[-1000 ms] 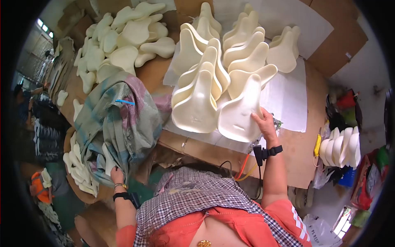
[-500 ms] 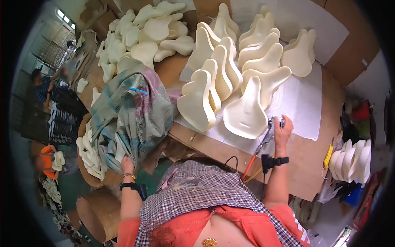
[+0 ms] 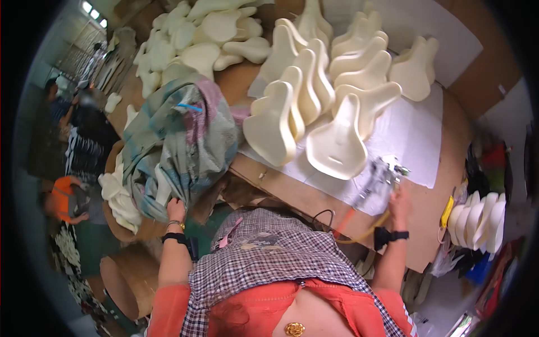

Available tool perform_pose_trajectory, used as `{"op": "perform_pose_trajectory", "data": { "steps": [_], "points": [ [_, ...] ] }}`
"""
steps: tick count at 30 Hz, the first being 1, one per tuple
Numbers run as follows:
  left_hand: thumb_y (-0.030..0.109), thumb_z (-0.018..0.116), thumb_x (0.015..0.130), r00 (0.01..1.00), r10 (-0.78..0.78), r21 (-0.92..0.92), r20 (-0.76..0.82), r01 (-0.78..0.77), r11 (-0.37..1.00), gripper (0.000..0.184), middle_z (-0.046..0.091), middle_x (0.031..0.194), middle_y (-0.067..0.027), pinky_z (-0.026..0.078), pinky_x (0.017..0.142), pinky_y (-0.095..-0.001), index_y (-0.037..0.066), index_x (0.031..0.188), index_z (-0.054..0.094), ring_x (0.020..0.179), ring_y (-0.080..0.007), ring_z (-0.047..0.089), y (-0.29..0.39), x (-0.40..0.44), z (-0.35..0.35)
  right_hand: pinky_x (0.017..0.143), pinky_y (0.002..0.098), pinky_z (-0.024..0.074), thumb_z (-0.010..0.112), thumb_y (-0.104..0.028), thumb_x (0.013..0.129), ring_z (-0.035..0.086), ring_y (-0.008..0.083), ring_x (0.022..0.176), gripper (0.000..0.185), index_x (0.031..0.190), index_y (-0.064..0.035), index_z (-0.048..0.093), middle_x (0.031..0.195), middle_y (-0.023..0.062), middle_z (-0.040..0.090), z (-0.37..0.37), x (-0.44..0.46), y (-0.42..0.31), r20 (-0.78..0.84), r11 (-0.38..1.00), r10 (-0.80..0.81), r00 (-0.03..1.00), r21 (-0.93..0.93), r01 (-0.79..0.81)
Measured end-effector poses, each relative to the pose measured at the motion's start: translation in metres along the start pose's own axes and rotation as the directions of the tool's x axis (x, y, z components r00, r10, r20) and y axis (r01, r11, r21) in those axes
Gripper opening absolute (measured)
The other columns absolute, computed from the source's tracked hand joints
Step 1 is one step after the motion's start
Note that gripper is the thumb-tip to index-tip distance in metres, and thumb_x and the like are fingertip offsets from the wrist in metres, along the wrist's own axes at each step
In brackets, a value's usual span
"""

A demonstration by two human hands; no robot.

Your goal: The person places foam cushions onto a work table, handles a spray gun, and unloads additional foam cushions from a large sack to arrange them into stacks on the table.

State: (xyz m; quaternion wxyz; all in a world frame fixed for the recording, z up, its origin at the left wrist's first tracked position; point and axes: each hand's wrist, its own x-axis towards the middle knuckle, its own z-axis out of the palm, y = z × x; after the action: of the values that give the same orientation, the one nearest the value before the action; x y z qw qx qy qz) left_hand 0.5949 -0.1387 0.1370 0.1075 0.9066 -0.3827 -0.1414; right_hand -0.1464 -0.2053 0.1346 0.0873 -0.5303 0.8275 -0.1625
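Observation:
My left hand (image 3: 176, 210) is closed on the lower edge of a bunched green and purple woven sack (image 3: 196, 132), its fingers partly hidden in the folds. My right hand (image 3: 399, 203), blurred by motion, is at a metal spray gun (image 3: 383, 175) with an orange hose (image 3: 345, 220); its fingers appear closed around the gun. Just left of the gun, a cream foam saddle-shaped pad (image 3: 337, 147) leans at the front of the rows. Similar pads (image 3: 268, 126) stand upright in overlapping rows on a white sheet (image 3: 418, 143).
A loose heap of foam pads (image 3: 200, 57) lies behind the sack. More pads (image 3: 122, 202) show at its left. A stack of pads (image 3: 478, 220) hangs or stands at the right, beside a yellow tool (image 3: 447, 212). A cardboard drum (image 3: 132, 283) is lower left. Other people (image 3: 68, 197) are at far left.
My right hand and the spray gun have moved slightly right and down, and both are now blurred. My left hand keeps its grip on the sack. The view has shifted slightly.

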Motion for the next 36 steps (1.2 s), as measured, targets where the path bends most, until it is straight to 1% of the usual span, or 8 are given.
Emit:
{"op": "perform_pose_trajectory", "data": {
  "steps": [3, 6, 7, 10, 15, 24, 30, 36],
  "points": [
    [0.022, 0.050, 0.080, 1.000, 0.006, -0.106, 0.029, -0.002, 0.994, 0.024, 0.062, 0.093, -0.0222, 0.045, 0.076, -0.0480, 0.002, 0.087, 0.062, 0.090, -0.0433, 0.056, -0.007, 0.005, 0.008, 0.069, 0.0481, 0.0478, 0.055, -0.022, 0.080, 0.061, 0.0362, 0.080, 0.035, 0.112, -0.0075, 0.060, 0.089, 0.0191, 0.064, -0.036, -0.005, 0.048, -0.018, 0.975, 0.191, 0.981, -0.111, -0.192],
    [0.023, 0.050, 0.077, 0.988, -0.045, -0.014, 0.151, 0.048, 0.999, 0.028, 0.063, 0.093, -0.0218, 0.046, 0.075, -0.0477, 0.005, 0.091, 0.065, 0.090, -0.0420, 0.059, 0.016, -0.011, -0.006, 0.088, 0.0425, 0.0459, 0.048, -0.012, 0.084, 0.059, 0.0385, 0.099, 0.038, 0.119, 0.0035, 0.054, 0.106, 0.0226, 0.063, -0.025, 0.016, 0.208, -0.355, 0.981, -0.180, 0.917, -0.135, 0.140],
    [0.025, 0.050, 0.077, 0.988, -0.010, 0.021, 0.154, 0.007, 1.000, 0.030, 0.064, 0.097, -0.0205, 0.047, 0.078, -0.0476, 0.006, 0.092, 0.066, 0.094, -0.0407, 0.059, 0.018, -0.015, -0.006, 0.085, 0.0421, 0.0468, 0.048, -0.024, 0.087, 0.060, 0.0359, 0.096, 0.041, 0.119, 0.0009, 0.054, 0.100, 0.0218, 0.063, -0.078, 0.001, 0.112, -0.206, 0.947, 0.162, 0.965, -0.243, -0.210],
    [0.031, 0.049, 0.077, 0.958, 0.071, 0.083, 0.278, -0.097, 0.992, 0.033, 0.066, 0.096, -0.0170, 0.047, 0.081, -0.0477, 0.009, 0.092, 0.068, 0.094, -0.0370, 0.061, 0.027, -0.015, -0.005, 0.078, 0.0384, 0.0484, 0.054, -0.018, 0.086, 0.061, 0.0295, 0.083, 0.037, 0.118, 0.0008, 0.056, 0.095, 0.0168, 0.064, -0.085, 0.030, 0.000, -0.187, 0.968, 0.137, 0.973, -0.185, -0.172],
    [0.032, 0.053, 0.077, 0.882, 0.215, -0.038, 0.420, -0.220, 0.975, 0.032, 0.066, 0.094, -0.0191, 0.048, 0.078, -0.0478, 0.006, 0.089, 0.068, 0.090, -0.0375, 0.062, 0.032, -0.010, -0.021, 0.068, 0.0281, 0.0467, 0.056, 0.006, 0.081, 0.056, 0.0134, 0.074, 0.036, 0.117, 0.0008, 0.057, 0.085, 0.0063, 0.062, -0.034, -0.004, -0.330, -0.220, 0.630, -0.546, 0.808, 0.528, 0.569],
    [0.033, 0.058, 0.079, 0.893, 0.286, -0.523, 0.348, -0.069, 0.850, 0.036, 0.064, 0.091, -0.0218, 0.048, 0.077, -0.0440, 0.000, 0.092, 0.064, 0.087, -0.0388, 0.061, -0.043, 0.012, -0.025, 0.081, 0.0410, 0.0454, 0.057, -0.009, 0.075, 0.058, 0.0304, 0.087, 0.021, 0.094, -0.0023, 0.063, 0.087, 0.0137, 0.062, 0.141, -0.196, -0.661, 0.045, -0.206, -0.959, -0.280, 0.568, 0.797],
    [0.032, 0.059, 0.086, 0.754, -0.105, -0.756, 0.649, 0.654, 0.027, 0.045, 0.066, 0.092, -0.0121, 0.049, 0.069, -0.0313, -0.003, 0.114, 0.056, 0.083, -0.0202, 0.064, -0.099, 0.030, -0.024, 0.055, 0.0366, 0.0482, 0.053, -0.020, 0.077, 0.063, 0.0212, 0.059, 0.015, 0.072, -0.0100, 0.062, 0.066, 0.0081, 0.063, 0.149, -0.174, -0.612, 0.481, -0.440, -0.786, -0.387, 0.004, 0.898],
    [0.050, 0.059, 0.087, 0.593, 0.068, -0.528, 0.802, 0.757, -0.385, 0.052, 0.066, 0.088, -0.0158, 0.053, 0.062, -0.0350, 0.000, 0.102, 0.053, 0.065, -0.0271, 0.062, -0.101, 0.063, 0.039, 0.049, 0.0358, 0.0473, 0.057, -0.017, 0.076, 0.061, 0.0245, 0.056, 0.010, 0.071, -0.0087, 0.058, 0.063, 0.0081, 0.059, 0.092, -0.149, -0.640, 0.448, -0.376, -0.809, -0.381, 0.105, 0.921]
  ]
}}
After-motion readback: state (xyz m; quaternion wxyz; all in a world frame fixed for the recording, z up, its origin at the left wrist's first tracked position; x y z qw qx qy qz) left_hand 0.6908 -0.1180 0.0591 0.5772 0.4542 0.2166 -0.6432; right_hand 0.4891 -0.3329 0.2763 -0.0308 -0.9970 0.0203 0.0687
